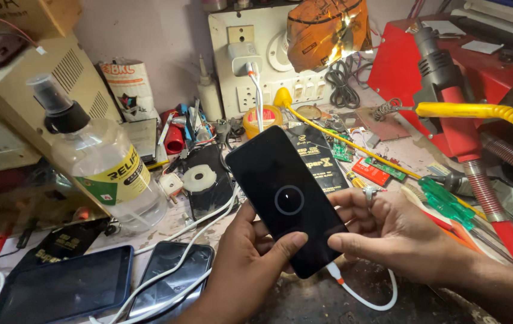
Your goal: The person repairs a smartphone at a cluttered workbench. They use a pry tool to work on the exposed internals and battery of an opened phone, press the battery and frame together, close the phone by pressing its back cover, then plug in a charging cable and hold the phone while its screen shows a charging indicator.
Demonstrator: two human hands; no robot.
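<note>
A black smartphone (283, 195) is held tilted over the workbench, its dark screen showing a faint grey ring. My left hand (247, 267) grips its lower left edge from beneath, thumb resting on the screen's bottom corner. My right hand (391, 231), with a ring on one finger, holds the phone's right side, fingers behind it. A white charging cable (364, 297) with an orange collar is plugged into the phone's bottom end and loops under my right hand.
A clear spray bottle (103, 165) stands at left. Two dark phones (67, 288) (172, 273) lie at the front left. A white socket board (256, 57) sits at the back, small circuit boards (379, 168) and green screwdrivers (448, 204) to the right, a red machine (454, 66) beyond.
</note>
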